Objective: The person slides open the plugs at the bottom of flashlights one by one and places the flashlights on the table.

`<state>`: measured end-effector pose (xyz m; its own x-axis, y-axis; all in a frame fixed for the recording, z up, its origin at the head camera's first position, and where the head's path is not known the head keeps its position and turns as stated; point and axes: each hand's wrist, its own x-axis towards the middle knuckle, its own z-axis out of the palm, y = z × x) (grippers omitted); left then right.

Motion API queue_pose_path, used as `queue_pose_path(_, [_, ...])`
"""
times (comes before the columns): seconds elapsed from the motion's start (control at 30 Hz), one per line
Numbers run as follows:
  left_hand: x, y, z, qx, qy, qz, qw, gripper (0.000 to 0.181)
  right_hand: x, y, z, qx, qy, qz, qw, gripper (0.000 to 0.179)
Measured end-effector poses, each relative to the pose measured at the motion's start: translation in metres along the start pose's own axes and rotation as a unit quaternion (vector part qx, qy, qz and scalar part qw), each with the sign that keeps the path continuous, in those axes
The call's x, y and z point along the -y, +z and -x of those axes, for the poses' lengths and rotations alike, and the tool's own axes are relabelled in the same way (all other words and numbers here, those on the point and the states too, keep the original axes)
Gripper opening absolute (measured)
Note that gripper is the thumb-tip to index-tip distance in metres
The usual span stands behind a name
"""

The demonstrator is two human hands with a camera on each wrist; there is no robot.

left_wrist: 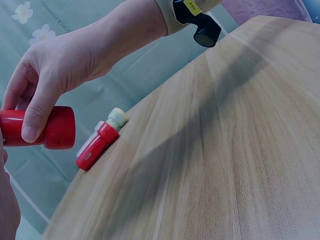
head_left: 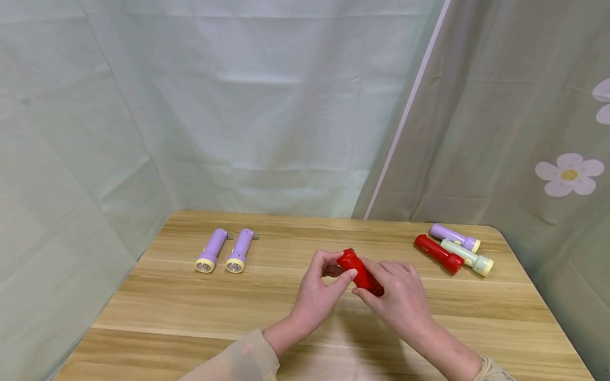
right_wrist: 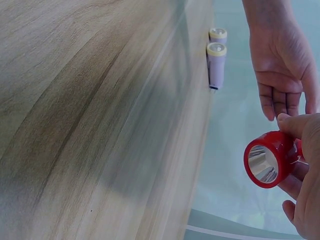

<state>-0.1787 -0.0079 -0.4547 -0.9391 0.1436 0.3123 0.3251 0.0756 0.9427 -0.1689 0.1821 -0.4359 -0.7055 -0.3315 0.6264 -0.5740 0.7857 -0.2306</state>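
A red flashlight (head_left: 361, 275) is held tilted above the table between both hands. My left hand (head_left: 315, 293) pinches its tail end between thumb and fingers. My right hand (head_left: 402, 295) grips the body near the lamp head, thumb on the near side. In the right wrist view, the lamp head (right_wrist: 262, 162) shows its silvery reflector, and the left palm is visible behind it. From the left wrist, the right thumb (left_wrist: 37, 115) lies across the red body. The tail is hidden there.
Two purple flashlights (head_left: 212, 250) lie side by side at the left, a small grey piece (head_left: 255, 236) sticking out of each tail. Back right, another red flashlight (head_left: 437, 252), a pale green one (head_left: 468, 257) and a purple one (head_left: 451, 235) lie together. Curtains (head_left: 279, 95) hang behind the wooden table (head_left: 197, 318).
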Motion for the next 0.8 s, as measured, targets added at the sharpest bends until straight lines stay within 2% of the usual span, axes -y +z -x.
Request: queue_pose_path(0.8, [-0.0008,0.0007,0.0001,0.005,-0.005,-0.002,1.0,0.039,-0.0014,0.0002,0.0004,-0.003,-0.008,0.004,1.0,0.06])
